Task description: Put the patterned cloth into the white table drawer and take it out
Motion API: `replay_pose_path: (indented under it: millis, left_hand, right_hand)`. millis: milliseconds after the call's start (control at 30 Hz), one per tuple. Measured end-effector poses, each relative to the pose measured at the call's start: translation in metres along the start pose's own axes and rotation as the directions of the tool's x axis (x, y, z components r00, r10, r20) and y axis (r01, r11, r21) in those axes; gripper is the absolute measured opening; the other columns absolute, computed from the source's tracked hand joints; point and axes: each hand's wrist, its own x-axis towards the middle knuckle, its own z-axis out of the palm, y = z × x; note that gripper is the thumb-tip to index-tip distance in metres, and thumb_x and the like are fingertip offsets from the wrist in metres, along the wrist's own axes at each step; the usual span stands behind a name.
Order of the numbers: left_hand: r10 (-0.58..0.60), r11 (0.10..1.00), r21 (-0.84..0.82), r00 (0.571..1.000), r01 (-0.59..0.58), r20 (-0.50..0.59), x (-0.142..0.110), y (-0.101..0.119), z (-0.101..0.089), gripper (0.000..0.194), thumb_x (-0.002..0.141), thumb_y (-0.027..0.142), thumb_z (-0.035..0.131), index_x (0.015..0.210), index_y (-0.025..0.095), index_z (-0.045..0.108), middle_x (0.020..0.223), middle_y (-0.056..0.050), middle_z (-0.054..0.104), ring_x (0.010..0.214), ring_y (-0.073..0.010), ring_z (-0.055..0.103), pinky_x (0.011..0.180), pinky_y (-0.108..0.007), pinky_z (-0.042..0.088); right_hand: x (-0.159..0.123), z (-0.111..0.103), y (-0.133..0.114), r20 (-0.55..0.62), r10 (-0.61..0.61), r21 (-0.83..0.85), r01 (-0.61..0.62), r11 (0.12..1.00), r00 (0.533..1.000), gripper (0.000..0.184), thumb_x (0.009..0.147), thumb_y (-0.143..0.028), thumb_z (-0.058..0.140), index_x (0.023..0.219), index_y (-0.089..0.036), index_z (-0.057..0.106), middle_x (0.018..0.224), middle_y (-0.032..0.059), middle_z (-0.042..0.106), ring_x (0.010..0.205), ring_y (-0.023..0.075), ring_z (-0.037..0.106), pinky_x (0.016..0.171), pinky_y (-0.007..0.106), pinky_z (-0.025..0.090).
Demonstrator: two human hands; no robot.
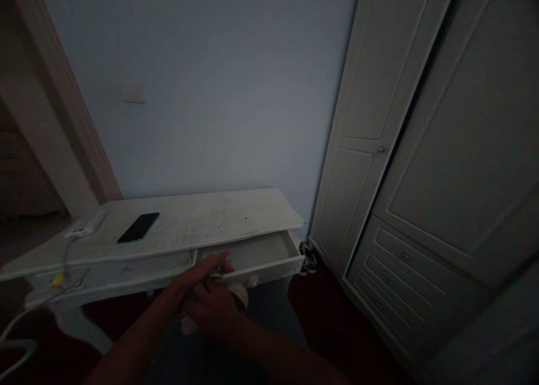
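Both of my hands are close together at the front of a pulled-out drawer (269,254) in a white table. My right hand (213,306) is closed around a pale, rounded item (239,293) with a dark patch; its kind is too dim to make out. A whitish end of something (188,324) shows below that hand. Just above it, my left hand (208,266) reaches over the drawer's front edge, fingers partly bent around a small pinkish thing (227,266) that I cannot make out. The drawer's round knob (252,282) sits right of my hands.
A dark phone (138,228) and a white power strip (86,223) with a cable lie on the white tabletop (202,211). A white wardrobe (362,149) stands at the right. Dark shoes (308,259) are on the floor between table and wardrobe.
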Motion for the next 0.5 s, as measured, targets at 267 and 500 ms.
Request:
replay_pose_path:
  millis: [267,500]
  left_hand:
    - [-0.025,0.999,-0.046,0.996,0.029,0.086,0.006,0.002,0.005,0.1,0.077,0.102,0.03,0.084,0.017,0.083,0.079,-0.009,0.076,0.079,-0.0265,0.066,0.076,-0.036,0.049]
    - [0.023,0.999,0.045,0.999,-0.025,0.041,0.007,0.0,0.005,0.096,0.083,0.097,0.031,0.083,0.017,0.083,0.076,-0.007,0.075,0.075,-0.0236,0.063,0.071,-0.033,0.044]
  right_hand:
    - [-0.074,-0.095,0.107,0.093,0.363,-0.116,-0.352,0.929,0.927,0.057,0.07,-0.018,0.083,0.124,-0.027,0.066,0.128,0.0119,0.06,0.114,0.0334,0.059,0.088,0.041,0.054]
    - [-0.178,-0.044,0.162,0.036,0.456,-0.155,-0.446,0.882,0.889,0.055,0.075,-0.014,0.077,0.127,-0.028,0.067,0.133,0.014,0.059,0.118,0.0335,0.058,0.093,0.041,0.051]
